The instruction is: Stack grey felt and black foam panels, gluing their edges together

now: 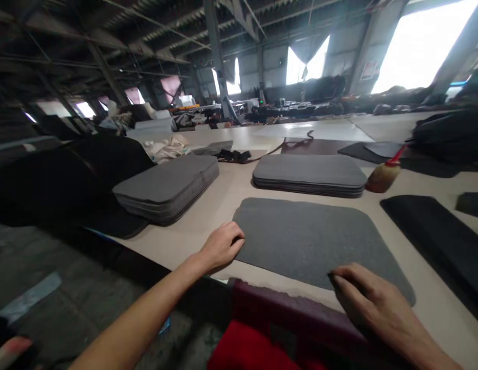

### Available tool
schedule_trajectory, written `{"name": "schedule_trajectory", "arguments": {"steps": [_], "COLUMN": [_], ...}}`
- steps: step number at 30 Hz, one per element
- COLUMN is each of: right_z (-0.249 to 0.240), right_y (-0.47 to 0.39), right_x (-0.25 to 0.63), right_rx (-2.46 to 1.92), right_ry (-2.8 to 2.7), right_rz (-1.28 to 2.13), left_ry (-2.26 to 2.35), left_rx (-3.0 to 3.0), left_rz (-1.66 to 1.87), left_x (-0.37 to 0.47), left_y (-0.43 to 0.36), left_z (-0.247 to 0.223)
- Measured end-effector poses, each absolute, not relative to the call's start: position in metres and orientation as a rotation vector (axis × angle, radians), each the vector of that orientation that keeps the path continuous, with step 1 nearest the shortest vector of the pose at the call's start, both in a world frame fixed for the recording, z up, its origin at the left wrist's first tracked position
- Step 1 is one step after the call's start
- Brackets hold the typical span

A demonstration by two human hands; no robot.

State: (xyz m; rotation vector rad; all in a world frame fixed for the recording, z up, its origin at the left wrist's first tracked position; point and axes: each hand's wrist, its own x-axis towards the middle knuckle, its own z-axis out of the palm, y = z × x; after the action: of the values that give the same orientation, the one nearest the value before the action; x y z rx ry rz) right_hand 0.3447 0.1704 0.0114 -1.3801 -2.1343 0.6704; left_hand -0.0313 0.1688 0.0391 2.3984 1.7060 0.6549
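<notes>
A single grey sheet with rounded corners (300, 239) lies flat on the pale table (208, 205). At its left edge is my left hand (222, 244), fingers curled and closed; whether they pinch the sheet is hidden. My right hand (364, 293) is at the near edge, thumb and forefinger pressed together at a small dark spot I cannot make out. Behind the sheet sits a stack of grey sheets (308, 172). Another, taller stack (171, 185) stands to the left.
A bottle with a red nozzle (383, 176) tilts beside the right-hand stack. Long black pieces (435, 231) lie at the right. Black material (69, 169) bulks at the left. A dark strap (234, 155) and pale cloth (169, 148) lie farther back.
</notes>
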Motion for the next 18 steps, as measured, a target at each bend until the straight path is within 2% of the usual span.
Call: {"name": "schedule_trajectory", "arguments": {"steps": [10, 18], "right_z": [0.007, 0.007], "right_y": [0.172, 0.17], "right_x": [0.344, 0.343], "right_rx": [-1.321, -1.285], "right_ry": [-2.11, -2.123], "right_rz": [0.637, 0.629], "left_ry": [1.846, 2.059], "left_rx": [2.373, 2.131], "left_rz": [0.644, 0.796], "left_x": [-0.051, -0.063], "left_y": [0.159, 0.244], "left_z": [0.038, 0.048]}}
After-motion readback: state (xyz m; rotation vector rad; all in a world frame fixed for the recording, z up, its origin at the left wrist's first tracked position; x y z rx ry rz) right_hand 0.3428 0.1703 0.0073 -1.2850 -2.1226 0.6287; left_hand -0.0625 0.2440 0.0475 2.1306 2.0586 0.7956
